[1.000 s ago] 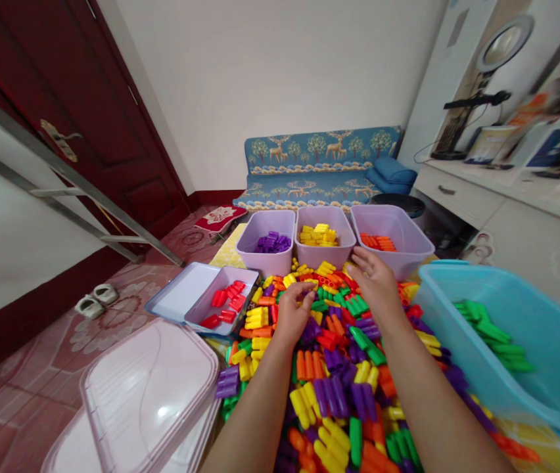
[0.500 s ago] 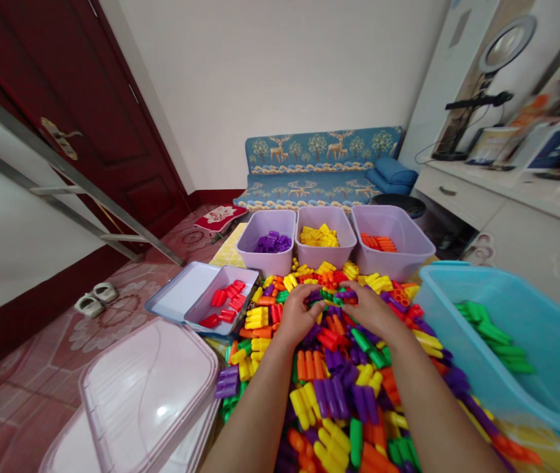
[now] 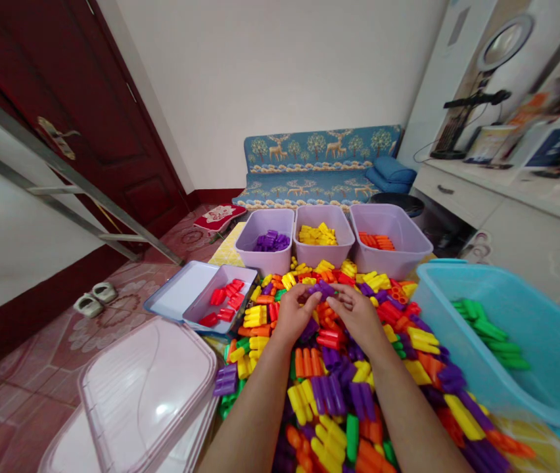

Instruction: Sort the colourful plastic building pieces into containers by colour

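Note:
Both hands meet over a heap of coloured plastic building pieces (image 3: 329, 401), mixed purple, yellow, orange, red and green. Between the fingertips is a purple plastic building piece (image 3: 322, 290). My left hand (image 3: 294, 314) closes on its left side, thumb and fingers pinched. On the other side my right hand (image 3: 357, 314) grips it with thumb and curled fingers. Part of the piece is hidden by the fingers. Behind the hands stand a lilac bin of purple pieces (image 3: 265, 256), a lilac bin of yellow pieces (image 3: 323, 255) and a lilac bin of orange pieces (image 3: 393, 263).
A light blue tub (image 3: 462, 368) with green pieces stands at the right. At the left an opened box (image 3: 196, 315) contains red pieces, with stacked clear lids (image 3: 146, 394) in front. Beyond are a blue sofa (image 3: 309, 180), a metal ladder (image 3: 77, 190) and a white cabinet (image 3: 501, 230).
My hands have come closer together, the right one moving left. A purple building piece is now held between them above the heap.

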Action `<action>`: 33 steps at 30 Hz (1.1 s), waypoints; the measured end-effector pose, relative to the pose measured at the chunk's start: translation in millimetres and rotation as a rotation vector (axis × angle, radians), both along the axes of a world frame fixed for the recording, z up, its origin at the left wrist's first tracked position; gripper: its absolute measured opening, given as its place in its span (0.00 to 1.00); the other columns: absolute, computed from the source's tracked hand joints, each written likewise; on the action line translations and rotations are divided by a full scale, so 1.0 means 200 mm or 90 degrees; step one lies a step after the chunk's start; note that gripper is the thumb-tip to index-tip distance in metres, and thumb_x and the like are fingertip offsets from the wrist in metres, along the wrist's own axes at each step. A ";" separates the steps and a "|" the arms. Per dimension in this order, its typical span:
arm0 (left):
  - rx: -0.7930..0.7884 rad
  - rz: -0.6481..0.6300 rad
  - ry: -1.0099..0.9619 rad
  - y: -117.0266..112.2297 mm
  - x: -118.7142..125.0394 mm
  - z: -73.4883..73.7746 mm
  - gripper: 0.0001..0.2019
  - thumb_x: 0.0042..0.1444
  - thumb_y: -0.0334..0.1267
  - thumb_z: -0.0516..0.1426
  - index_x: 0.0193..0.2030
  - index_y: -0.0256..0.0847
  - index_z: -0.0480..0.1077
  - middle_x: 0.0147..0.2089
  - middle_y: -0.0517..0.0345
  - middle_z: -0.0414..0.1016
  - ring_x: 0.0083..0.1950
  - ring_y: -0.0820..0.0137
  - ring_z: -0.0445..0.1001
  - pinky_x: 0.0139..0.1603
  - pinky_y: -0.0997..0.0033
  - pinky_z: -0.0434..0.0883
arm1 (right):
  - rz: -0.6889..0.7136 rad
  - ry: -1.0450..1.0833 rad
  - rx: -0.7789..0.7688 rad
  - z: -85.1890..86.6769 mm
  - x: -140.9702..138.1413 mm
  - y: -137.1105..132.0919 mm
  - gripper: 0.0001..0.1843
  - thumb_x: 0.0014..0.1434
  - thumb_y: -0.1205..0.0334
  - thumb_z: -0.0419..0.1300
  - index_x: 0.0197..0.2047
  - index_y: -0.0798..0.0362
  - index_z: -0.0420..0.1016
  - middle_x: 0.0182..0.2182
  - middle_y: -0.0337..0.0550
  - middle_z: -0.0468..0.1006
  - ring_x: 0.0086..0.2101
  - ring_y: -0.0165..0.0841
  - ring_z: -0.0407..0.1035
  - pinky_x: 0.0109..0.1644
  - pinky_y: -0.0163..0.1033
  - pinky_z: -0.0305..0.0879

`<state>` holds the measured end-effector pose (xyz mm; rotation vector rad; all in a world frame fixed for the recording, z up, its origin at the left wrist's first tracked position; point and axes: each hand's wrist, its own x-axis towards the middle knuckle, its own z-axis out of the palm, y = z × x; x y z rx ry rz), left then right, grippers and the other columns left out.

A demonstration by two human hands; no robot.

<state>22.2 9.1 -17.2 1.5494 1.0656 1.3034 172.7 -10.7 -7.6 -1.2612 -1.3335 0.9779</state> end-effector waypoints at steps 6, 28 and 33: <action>-0.098 0.027 -0.261 0.03 0.00 0.02 0.20 0.45 0.45 0.65 0.42 0.36 0.69 0.27 0.62 0.72 0.24 0.75 0.72 0.28 0.74 0.71 | -0.033 -0.031 0.003 -0.01 0.00 0.00 0.22 0.51 0.54 0.61 0.47 0.58 0.73 0.33 0.47 0.78 0.34 0.37 0.74 0.40 0.42 0.70; 0.004 0.063 -0.392 0.20 -0.23 0.25 0.42 0.50 0.32 0.60 0.68 0.54 0.45 0.73 0.59 0.37 0.71 0.64 0.47 0.67 0.65 0.54 | -0.015 -0.099 -0.003 -0.01 0.00 -0.02 0.16 0.53 0.55 0.57 0.41 0.56 0.76 0.35 0.49 0.80 0.37 0.38 0.75 0.42 0.43 0.70; 0.071 -0.026 -0.032 0.11 -0.18 0.16 0.25 0.54 0.37 0.57 0.60 0.45 0.64 0.63 0.51 0.64 0.66 0.60 0.60 0.67 0.56 0.56 | -0.017 -0.113 -0.007 -0.01 0.00 -0.02 0.16 0.54 0.55 0.58 0.42 0.55 0.75 0.35 0.48 0.80 0.37 0.38 0.75 0.42 0.42 0.70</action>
